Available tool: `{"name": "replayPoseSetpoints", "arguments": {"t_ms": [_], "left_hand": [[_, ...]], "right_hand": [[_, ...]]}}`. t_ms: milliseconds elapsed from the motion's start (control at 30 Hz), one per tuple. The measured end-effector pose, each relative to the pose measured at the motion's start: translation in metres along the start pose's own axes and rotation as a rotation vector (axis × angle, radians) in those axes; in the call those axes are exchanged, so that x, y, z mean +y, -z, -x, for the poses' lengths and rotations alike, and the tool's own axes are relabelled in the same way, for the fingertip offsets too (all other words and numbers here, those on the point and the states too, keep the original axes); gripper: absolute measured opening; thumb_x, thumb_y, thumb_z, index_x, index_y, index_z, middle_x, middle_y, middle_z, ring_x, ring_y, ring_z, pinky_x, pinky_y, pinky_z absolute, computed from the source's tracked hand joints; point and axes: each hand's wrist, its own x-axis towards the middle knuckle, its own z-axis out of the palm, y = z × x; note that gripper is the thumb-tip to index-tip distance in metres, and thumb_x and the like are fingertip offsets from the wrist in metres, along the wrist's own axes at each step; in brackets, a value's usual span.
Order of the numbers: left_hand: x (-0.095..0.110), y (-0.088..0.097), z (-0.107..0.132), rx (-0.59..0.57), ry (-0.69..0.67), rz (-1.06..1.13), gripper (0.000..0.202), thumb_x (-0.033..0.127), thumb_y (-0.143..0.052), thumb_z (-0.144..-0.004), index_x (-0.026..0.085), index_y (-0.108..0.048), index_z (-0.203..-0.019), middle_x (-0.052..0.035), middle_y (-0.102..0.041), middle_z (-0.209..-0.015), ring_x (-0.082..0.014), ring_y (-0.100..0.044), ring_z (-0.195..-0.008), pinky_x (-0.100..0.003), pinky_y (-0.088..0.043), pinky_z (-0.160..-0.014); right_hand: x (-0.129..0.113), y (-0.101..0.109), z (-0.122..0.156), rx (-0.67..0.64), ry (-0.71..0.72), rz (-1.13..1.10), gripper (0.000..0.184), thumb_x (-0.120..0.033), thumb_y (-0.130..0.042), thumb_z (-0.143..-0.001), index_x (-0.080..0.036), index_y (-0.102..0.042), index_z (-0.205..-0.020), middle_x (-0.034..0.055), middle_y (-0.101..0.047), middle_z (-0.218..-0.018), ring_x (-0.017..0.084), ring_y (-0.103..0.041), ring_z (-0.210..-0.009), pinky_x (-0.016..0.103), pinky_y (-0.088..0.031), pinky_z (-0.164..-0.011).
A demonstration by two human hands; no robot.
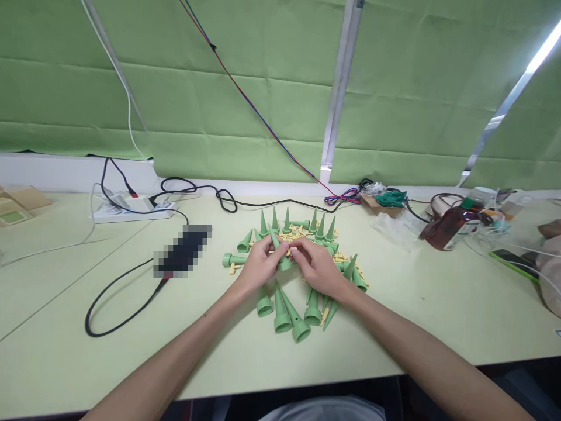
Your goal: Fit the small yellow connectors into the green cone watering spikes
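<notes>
Two bare forearms reach in from the near edge of the tabletop [219, 362], above a bit of grey clothing [322, 410] at the bottom. Nearest on the surface, between the arms, several hollow green spikes lie with their wide open ends towards the person; the closest one [301, 330] has a small hole in its side. By the right wrist, a yellow piece [325, 316] lies among more spikes.

Just beyond, the left hand [263, 261] is curled closed around one green spike [284, 265], held tilted with its narrow tip up and its wide end down. The right hand [319, 268] meets it, thumb and fingertips drawn nearly together beside a small yellow part at the held spike; whether they grip that part, I cannot tell. To the left of the hands, another spike lies on its side, with a small yellow fitting [232, 269] just beside it. Behind the hands is a loose pile of yellow fittings [302, 233], and around it several spikes stand upright, points up.

Well to the left lies a dark device [184, 251], blurred out, with a black cable attached. Well to the right are a green-edged phone [517, 264] and a tilted brown bottle [449, 228]. Farther back sit a white power strip [134, 211], a clear plastic bag [400, 229] and a green bundle [391, 199] on cardboard. Green blinds [245, 134] cover the background, red and blue wires crossing them.
</notes>
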Motion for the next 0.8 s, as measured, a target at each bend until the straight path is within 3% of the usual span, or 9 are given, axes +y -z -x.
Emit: {"name": "replayPoseSetpoints", "arguments": {"t_ms": [167, 467, 800], "left_hand": [[0.0, -0.001, 0.0, -0.012, -0.011, 0.001, 0.03, 0.046, -0.058, -0.088, 0.018, -0.053, -0.08, 0.0069, -0.038, -0.054, -0.0061, -0.033, -0.041, -0.022, -0.025, -0.041], [-0.002, -0.001, 0.0, -0.002, -0.024, -0.048, 0.032, 0.046, -0.059, -0.087, 0.017, -0.052, -0.075, 0.0069, -0.038, -0.055, -0.0054, -0.028, -0.04, -0.022, -0.024, -0.041], [0.003, -0.004, 0.002, -0.026, -0.038, -0.062, 0.03, 0.045, -0.057, -0.086, 0.017, -0.054, -0.077, 0.0072, -0.037, -0.05, -0.0067, -0.03, -0.04, -0.021, -0.024, -0.04]], "right_hand": [[0.003, -0.001, 0.0, 0.01, 0.037, 0.002, 0.017, -0.024, -0.044, -0.098, -0.019, -0.059, -0.091, 0.0006, -0.062, -0.075, 0.013, -0.055, -0.065, 0.025, -0.041, -0.064], [0.008, -0.002, 0.0, 0.004, 0.087, 0.072, 0.023, -0.025, -0.043, -0.099, -0.02, -0.053, -0.079, -0.0007, -0.057, -0.07, 0.012, -0.051, -0.061, 0.024, -0.037, -0.061], [0.01, -0.002, -0.001, -0.025, -0.009, 0.105, 0.041, -0.034, -0.039, -0.1, -0.02, -0.042, -0.062, -0.0032, -0.047, -0.054, 0.011, -0.042, -0.049, 0.025, -0.031, -0.054]]}}
